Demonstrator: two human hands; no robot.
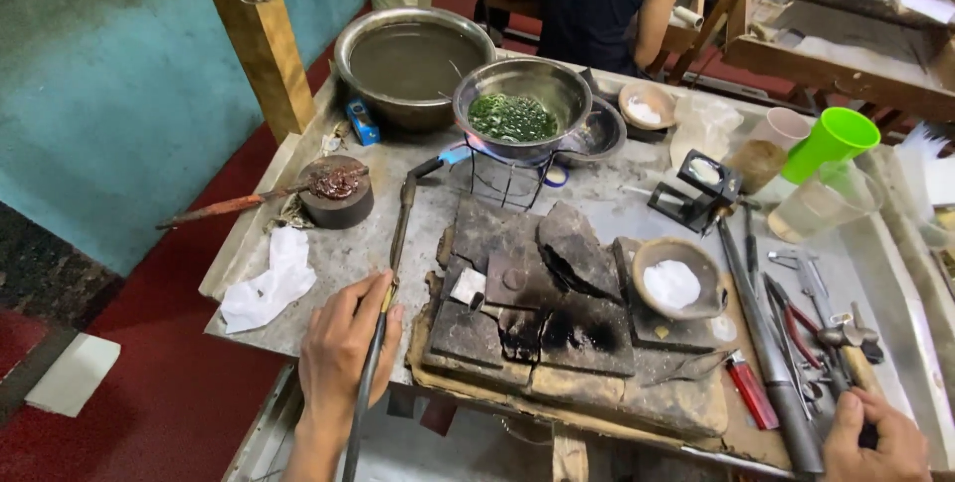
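At the near edge of the worktop point(328, 273), the left hand point(343, 348) is clenched around the lower shaft of a long dark torch point(390, 273). The torch's long axis runs from the near edge away toward the far side, leaning slightly right; its tip ends near a blue fitting beside the wire stand under the steel bowl point(522, 104) of green pieces. The grip sits on the torch's near third, so most of the tool lies beyond the hand.

The right hand point(875, 437), at the near right corner, is closed on the handle of a small hammer point(851, 338), whose head lies just beyond the knuckles among pliers.

Between the hands lies the charred block point(537, 313), just right of the torch shaft and closer to the left hand. A small pale piece point(468, 285) rests on its left part. A white-filled dish point(676, 278) sits at its right edge.
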